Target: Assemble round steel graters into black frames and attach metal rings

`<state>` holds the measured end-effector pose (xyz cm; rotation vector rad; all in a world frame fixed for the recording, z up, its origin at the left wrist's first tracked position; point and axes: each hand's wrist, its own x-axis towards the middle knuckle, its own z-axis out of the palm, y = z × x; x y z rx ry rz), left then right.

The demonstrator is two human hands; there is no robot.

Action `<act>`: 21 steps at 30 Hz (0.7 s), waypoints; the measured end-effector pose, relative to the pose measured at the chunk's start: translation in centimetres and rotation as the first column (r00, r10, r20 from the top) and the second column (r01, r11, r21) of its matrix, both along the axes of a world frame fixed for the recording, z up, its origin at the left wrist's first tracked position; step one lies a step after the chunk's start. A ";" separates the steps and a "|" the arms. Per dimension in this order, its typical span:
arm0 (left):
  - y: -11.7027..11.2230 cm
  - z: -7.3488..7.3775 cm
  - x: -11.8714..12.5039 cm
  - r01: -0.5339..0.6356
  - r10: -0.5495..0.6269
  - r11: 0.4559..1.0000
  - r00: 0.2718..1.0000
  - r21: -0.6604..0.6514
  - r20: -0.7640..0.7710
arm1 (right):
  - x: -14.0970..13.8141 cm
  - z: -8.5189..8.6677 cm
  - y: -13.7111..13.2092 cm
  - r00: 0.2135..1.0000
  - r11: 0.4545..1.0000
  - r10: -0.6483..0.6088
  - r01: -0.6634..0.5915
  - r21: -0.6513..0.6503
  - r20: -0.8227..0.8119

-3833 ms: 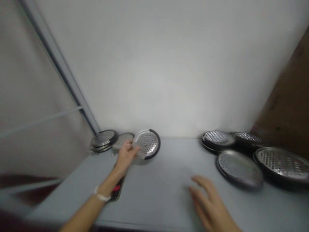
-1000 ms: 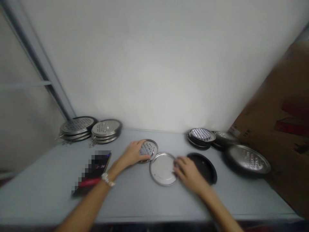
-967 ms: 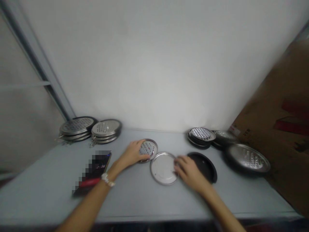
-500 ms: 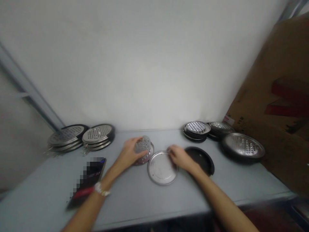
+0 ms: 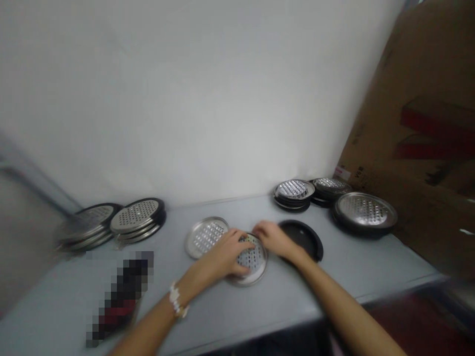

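My left hand (image 5: 230, 253) reaches over a round metal plate (image 5: 261, 269), its thumb and fingers spread round a small perforated grater disc (image 5: 251, 258) that lies over the plate. Curled fingers of my right hand (image 5: 273, 238) pinch the plate's upper right rim; the fingertips are partly hidden. Left of the plate lies a round metal grater (image 5: 207, 237) with a perforated middle, partly behind my left hand. A shallow black round tray (image 5: 302, 241) sits just behind my right wrist.
Stacks of round graters stand at the back left (image 5: 135, 220) and back right (image 5: 293, 194). A larger grater (image 5: 365, 212) sits at the right, near a cardboard box (image 5: 415, 163). A dark pixelated object (image 5: 120, 296) lies at the front left of the grey table (image 5: 208, 316).
My left hand has carried the perforated disc rightward from above the left grater onto the round metal plate. My right hand stays at the plate's rim. The view has shifted slightly.
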<state>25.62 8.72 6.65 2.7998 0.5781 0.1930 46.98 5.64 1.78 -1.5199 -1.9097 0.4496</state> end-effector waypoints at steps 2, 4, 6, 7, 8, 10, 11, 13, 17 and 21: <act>0.0 0.0 0.1 0.034 -0.034 0.999 0.999 -0.019 -0.002 | 0.0 -0.1 0.0 1.000 1.000 0.005 -0.005 -0.001 0.002; 0.0 -0.1 0.2 0.059 -0.059 0.997 0.998 -0.050 0.001 | 0.0 -0.2 0.0 1.000 1.000 0.011 -0.011 -0.005 0.007; 0.1 -0.3 0.1 0.065 -0.064 0.994 0.998 -0.090 0.008 | 0.1 -0.4 0.1 1.000 1.000 0.016 -0.016 -0.007 0.011; 0.1 -0.3 0.1 0.063 -0.062 0.991 0.998 -0.116 0.013 | 0.1 -0.4 0.1 1.000 1.000 0.019 -0.019 -0.007 0.012; 0.2 -0.3 0.0 0.057 -0.054 0.988 0.998 -0.145 0.025 | 0.1 -0.5 0.1 1.000 1.000 0.022 -0.022 -0.007 0.012; 0.3 0.0 -0.4 0.037 -0.025 0.978 0.998 -0.204 0.061 | 0.1 -0.5 0.1 1.000 1.000 0.026 -0.026 -0.007 0.014; 0.4 0.2 -0.7 0.018 0.000 0.975 0.997 -0.223 0.081 | 0.1 -0.6 0.2 1.000 1.000 0.027 -0.026 -0.007 0.015; 0.6 0.5 -1.4 -0.039 0.064 0.974 0.992 -0.221 0.106 | 0.1 -0.6 0.2 0.999 1.000 0.027 -0.027 -0.008 0.019; 0.8 0.4 -2.8 -0.111 0.125 0.976 0.990 -0.185 0.064 | -0.1 -0.5 0.2 0.999 1.000 0.030 -0.030 -0.007 0.022; 0.7 -0.2 -3.6 -0.116 0.126 0.971 0.992 -0.211 0.032 | -0.2 -0.4 0.1 1.000 1.000 0.023 -0.023 -0.002 0.020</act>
